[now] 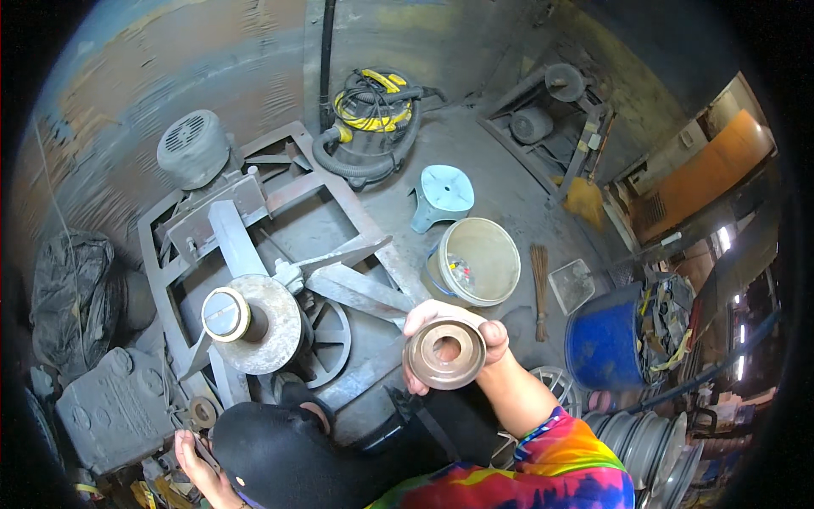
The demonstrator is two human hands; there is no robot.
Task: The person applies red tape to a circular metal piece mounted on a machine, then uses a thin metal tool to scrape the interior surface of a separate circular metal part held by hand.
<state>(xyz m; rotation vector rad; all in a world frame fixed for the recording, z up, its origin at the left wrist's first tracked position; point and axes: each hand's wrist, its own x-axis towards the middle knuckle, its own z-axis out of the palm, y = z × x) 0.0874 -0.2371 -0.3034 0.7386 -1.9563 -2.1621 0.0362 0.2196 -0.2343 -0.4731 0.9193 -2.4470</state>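
Note:
My right hand (496, 339) grips a round, brownish metal ring (415, 360) with a stepped face and a central bore, held up at the middle right. At the lower left, beside my black-clad knee (271, 445), my left hand (199, 471) has its fingers curled round a thin grey metal piece that I cannot make out clearly. Just above that hand lies a small metal ring (203, 412). Ahead stands a dusty metal frame (297, 140) carrying fan blades (360, 293), a round hub with a shaft (275, 343) and a motor (191, 148).
A yellow-black vacuum (373, 123), light-blue stool (443, 191) and white bucket (496, 263) stand ahead. A twig broom (540, 293), tray (572, 284), blue drum (602, 339) and stacked wheels (636, 450) are at right. A covered bundle (72, 297) and cast metal housing (114, 407) are at left.

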